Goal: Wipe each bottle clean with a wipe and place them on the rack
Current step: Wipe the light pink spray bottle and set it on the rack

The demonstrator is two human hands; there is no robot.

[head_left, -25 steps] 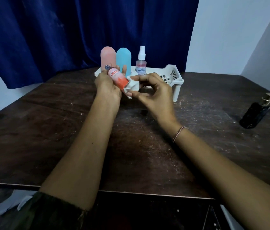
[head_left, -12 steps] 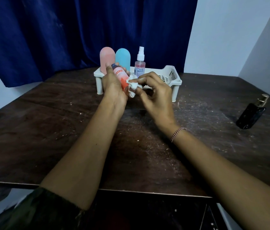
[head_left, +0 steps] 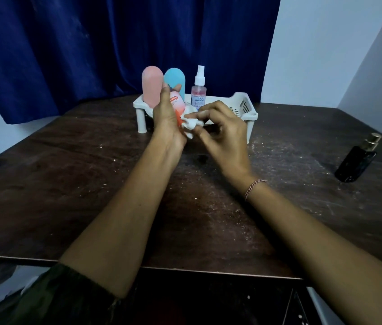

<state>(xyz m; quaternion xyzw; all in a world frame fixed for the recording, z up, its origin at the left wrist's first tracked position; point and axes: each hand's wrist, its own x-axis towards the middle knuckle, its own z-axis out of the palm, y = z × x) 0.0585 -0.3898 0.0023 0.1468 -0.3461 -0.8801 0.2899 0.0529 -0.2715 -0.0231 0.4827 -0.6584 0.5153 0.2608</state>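
Your left hand was clamped on the bottle, upright before the rack. Your right hand fingers pinched the wipe against its lower side.

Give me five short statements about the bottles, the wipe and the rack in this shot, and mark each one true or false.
1. The left hand holds the orange-and-white bottle. True.
2. The white wipe is in the right hand, pressed against that bottle's lower part. True.
3. The white rack holds four bottles. False: three stand on it, the pink bottle, the blue bottle and the clear spray bottle.
4. The black bottle stands upright on the rack. False: it lies on the table, far to the right, away from the rack.
5. The spray bottle on the rack has a black cap. False: its cap is white.
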